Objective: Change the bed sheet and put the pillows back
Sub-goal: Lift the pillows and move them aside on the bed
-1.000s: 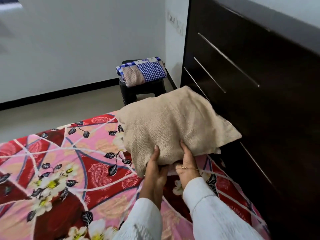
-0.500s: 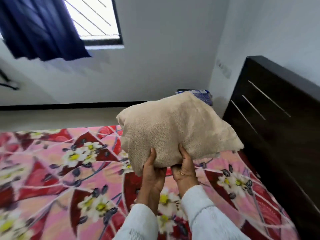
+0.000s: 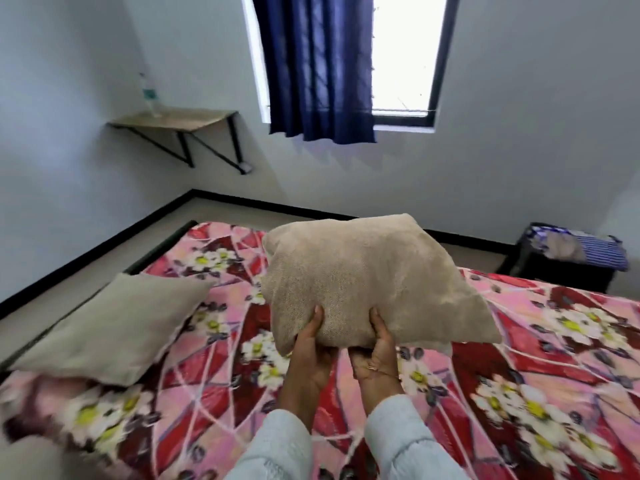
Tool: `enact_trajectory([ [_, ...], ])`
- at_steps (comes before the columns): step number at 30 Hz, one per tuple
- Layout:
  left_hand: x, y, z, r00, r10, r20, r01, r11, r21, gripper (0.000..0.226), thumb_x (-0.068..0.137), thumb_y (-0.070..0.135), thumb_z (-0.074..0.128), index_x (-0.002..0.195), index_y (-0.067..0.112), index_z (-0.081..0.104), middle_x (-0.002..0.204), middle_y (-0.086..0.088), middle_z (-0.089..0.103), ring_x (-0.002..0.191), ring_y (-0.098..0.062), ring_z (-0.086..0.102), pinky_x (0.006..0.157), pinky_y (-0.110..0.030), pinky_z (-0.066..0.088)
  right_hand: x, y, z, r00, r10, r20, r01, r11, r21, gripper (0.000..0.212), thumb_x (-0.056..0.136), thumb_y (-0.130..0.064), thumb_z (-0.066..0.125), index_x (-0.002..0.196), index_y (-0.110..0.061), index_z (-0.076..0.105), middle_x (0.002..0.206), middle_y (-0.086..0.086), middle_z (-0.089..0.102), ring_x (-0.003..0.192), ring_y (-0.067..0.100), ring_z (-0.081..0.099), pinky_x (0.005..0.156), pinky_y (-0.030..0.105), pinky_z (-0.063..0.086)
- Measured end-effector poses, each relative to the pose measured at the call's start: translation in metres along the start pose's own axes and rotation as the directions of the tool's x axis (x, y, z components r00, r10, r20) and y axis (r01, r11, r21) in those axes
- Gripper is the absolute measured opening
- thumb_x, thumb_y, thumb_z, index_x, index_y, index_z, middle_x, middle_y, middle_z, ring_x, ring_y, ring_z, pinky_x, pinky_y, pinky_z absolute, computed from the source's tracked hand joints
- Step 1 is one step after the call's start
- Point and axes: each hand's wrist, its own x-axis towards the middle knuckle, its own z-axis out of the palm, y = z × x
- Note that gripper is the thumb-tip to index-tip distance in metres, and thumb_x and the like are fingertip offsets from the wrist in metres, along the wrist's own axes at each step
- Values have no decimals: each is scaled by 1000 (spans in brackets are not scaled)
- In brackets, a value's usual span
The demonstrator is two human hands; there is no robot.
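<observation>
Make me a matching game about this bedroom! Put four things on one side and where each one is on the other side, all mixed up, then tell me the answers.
Things:
1. beige pillow
2. grey pillow
3. bottle
4. curtain

Places:
A. standing on the wall shelf
B. hanging over the window
C. held up in both hands, left hand and right hand
D. lying on the flowered sheet at the left side of the bed

Right pairs: 1-C, 2-D, 3-A, 4-B
</observation>
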Motion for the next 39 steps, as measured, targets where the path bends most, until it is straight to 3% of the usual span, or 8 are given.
enact_trajectory([
  [3, 5, 58, -48, 998, 36, -46, -38, 999, -28, 89, 39, 40, 91, 115, 4, 61, 104, -12, 70, 100, -25, 64, 88, -37, 53, 11, 69, 31, 996, 86, -31, -87, 996, -35, 24, 94, -14, 45, 111, -5, 59, 67, 5, 72, 57, 14, 69, 46, 28, 56],
  [8, 44, 149, -121, 993, 9, -120, -15, 998, -55, 34, 89, 30, 55, 111, 3, 58, 81, -9, 73, 83, -25, 66, 63, -28, 58, 52, 179, 79, 989, 147, -17, -148, 987, -62, 39, 93, -11, 47, 66, -11, 76, 81, 9, 70, 60, 15, 70, 49, 31, 57],
  [11, 78, 200, -156, 987, -22, -161, 18, 999, -28, 66, 68, 38, 75, 120, 1, 57, 115, -21, 64, 109, -33, 61, 97, -46, 47, 82, 233, 111, 978, 210, -9, -210, 976, -52, 43, 95, -11, 43, 63, -11, 72, 59, 7, 70, 49, 19, 67, 36, 30, 51],
  [16, 148, 282, -204, 975, -102, -199, 103, 995, -5, 47, 81, 36, 62, 112, 0, 59, 105, -21, 67, 98, -31, 63, 87, -42, 50, 156, 327, 148, 975, 213, -59, -216, 974, -69, 24, 74, -15, 64, 97, -12, 64, 103, 14, 66, 102, 30, 59, 93, 50, 45],
  [19, 191, 319, -231, 969, -99, -226, 112, 993, 47, 38, 84, 34, 61, 106, 2, 61, 89, -15, 73, 84, -24, 69, 76, -33, 56, 192, 370, 164, 964, 252, -84, -257, 965, -51, 14, 87, -16, 56, 99, -12, 62, 109, 14, 63, 104, 30, 57, 104, 51, 37],
  [22, 231, 349, -255, 958, -153, -243, 167, 985, 37, 58, 77, 40, 67, 118, 1, 57, 111, -20, 65, 104, -32, 60, 94, -44, 47, 226, 407, 181, 964, 227, -137, -232, 972, -23, 10, 90, -15, 53, 94, -12, 62, 102, 11, 64, 99, 28, 58, 100, 50, 41],
  [29, 348, 410, -315, 947, -250, -202, 274, 956, 104, 38, 89, 34, 57, 114, 6, 57, 98, -15, 68, 90, -26, 61, 60, -31, 59, 314, 490, 215, 975, 127, -185, -124, 992, 26, 12, 82, -11, 60, 94, -11, 61, 69, 5, 73, 65, 20, 70, 50, 33, 57],
  [39, 488, 456, -397, 929, -325, -177, 365, 886, 286, 25, 92, 31, 52, 102, 10, 60, 88, -9, 70, 80, -23, 64, 69, -37, 54, 435, 595, 203, 960, 88, -267, -49, 987, 150, 47, 68, -11, 64, 114, -3, 58, 97, 13, 71, 99, 28, 61, 82, 48, 53],
])
